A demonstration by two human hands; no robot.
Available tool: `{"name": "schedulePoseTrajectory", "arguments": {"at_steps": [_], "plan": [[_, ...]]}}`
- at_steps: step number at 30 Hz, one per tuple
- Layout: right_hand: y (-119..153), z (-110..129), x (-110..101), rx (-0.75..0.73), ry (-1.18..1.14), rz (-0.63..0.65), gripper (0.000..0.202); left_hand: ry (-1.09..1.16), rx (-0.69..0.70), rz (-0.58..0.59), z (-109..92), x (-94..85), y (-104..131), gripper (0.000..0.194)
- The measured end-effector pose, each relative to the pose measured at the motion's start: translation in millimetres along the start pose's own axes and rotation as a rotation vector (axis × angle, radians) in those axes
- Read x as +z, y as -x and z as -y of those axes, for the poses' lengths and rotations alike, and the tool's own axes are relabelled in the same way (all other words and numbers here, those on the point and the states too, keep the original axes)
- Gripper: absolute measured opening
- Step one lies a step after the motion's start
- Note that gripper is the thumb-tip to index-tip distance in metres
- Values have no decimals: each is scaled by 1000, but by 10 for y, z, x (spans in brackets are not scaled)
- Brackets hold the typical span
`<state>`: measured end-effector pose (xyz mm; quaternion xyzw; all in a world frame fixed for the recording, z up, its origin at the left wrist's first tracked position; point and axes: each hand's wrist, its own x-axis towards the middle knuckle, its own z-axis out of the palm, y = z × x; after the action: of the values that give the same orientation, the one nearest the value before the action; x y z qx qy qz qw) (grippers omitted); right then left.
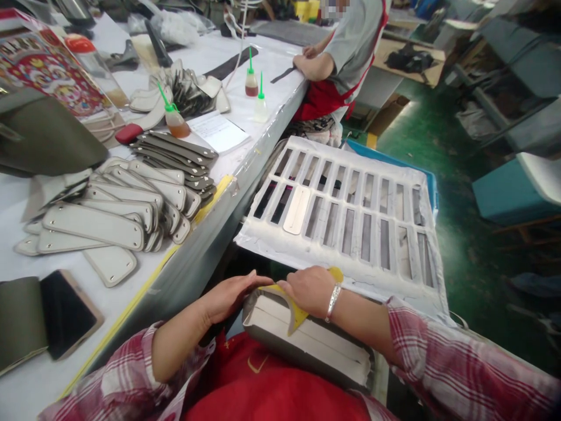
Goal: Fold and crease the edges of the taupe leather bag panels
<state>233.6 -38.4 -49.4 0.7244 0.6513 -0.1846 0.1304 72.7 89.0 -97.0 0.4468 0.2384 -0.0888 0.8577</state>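
My right hand is closed on a thin, curved yellow piece, whose rounded end also shows behind the wrist. Under it, against my red apron, lies a box-shaped grey piece with a whitish long face and a line along it. My left hand has its fingers stretched out at the grey piece's left upper edge, the fingertips reaching the yellow piece. What lies beneath those fingers is hidden.
A white slotted rack with one pale strip on it stands ahead. On the table at left lie stacked grey strips, a phone and green-tipped bottles. Another person works at the table's far side.
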Motion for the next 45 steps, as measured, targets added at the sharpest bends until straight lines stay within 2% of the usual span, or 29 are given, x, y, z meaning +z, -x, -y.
{"name": "schedulePoseTrajectory", "arguments": {"at_steps": [3,6,9,16,23,28,32,36,38,40,41,43,45], "plan": [[44,15,6,-65,7,-7,44,-136,-28,9,-60,12,-76,50],[79,31,11,-74,18,19,34,-305,4,89,-107,32,-133,44],[94,68,6,-62,14,43,35,-397,46,152,-109,42,-140,42],[78,163,23,-66,-39,75,38,-450,51,59,-49,64,-39,43],[132,79,37,-80,-57,84,37,-502,96,35,-8,145,-79,40],[122,107,58,-140,-40,108,37,-488,100,-12,20,148,-20,40],[146,164,133,-64,-63,76,42,-425,80,4,12,165,-40,39],[141,15,80,-7,-125,89,42,-228,53,16,14,132,-70,42],[139,-96,-24,74,-324,30,50,-85,58,-10,26,86,-35,46],[121,-150,-163,131,-755,-104,61,39,72,-21,48,28,27,48],[98,-141,-236,102,-1031,-163,62,73,85,-16,63,0,61,46],[16,-46,-368,-79,-1552,-219,60,74,116,1,100,-43,116,42],[-107,116,-456,-316,-1878,-191,58,35,154,4,138,-65,142,39]]}}
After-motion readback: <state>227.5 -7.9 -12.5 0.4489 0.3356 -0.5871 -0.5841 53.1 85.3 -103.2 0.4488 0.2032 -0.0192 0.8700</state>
